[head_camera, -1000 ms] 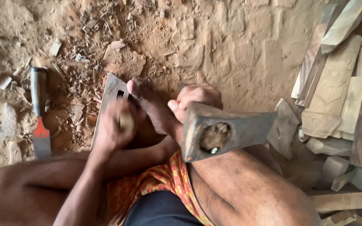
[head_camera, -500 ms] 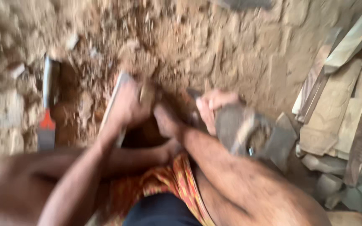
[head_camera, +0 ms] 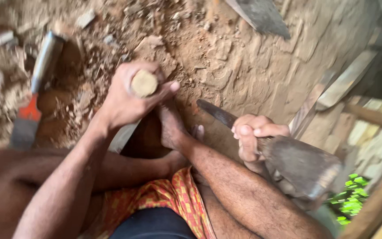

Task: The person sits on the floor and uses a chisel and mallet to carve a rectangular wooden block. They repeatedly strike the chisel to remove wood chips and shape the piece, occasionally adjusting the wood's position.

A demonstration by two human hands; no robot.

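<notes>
Left hand (head_camera: 129,99), fist wrapped tight around a round wooden handle (head_camera: 143,83) whose pale, sawn end faces the camera; below the fist a flat grey blade or board edge (head_camera: 122,137) slants down toward the knee, its identity not clear. Right hand (head_camera: 253,137), fingers curled shut on a heavy wooden mallet (head_camera: 303,170), a dark, worn block with a chipped, rounded head; its shaft (head_camera: 215,113) juts up and left from the fist, ending just beside the left hand, the two apart.

Ground (head_camera: 253,66): packed reddish earth, cracked and lumpy, littered with wood chips and crumbs at upper left. Open earth lies above and between the hands; the person's legs and a bare foot (head_camera: 173,128) close off the lower side, the foot set between the two tools.

Right margin: stacked wooden offcuts (head_camera: 368,128), pale and squared, with a long plank (head_camera: 348,77) leaning over them, near the mallet head. Top edge: a dark grey pointed slab (head_camera: 261,15). Left margin: a chisel (head_camera: 38,77) with a metal shank and red grip, lying on the chips well apart from the left hand. Orange patterned cloth (head_camera: 173,199) at bottom centre.
</notes>
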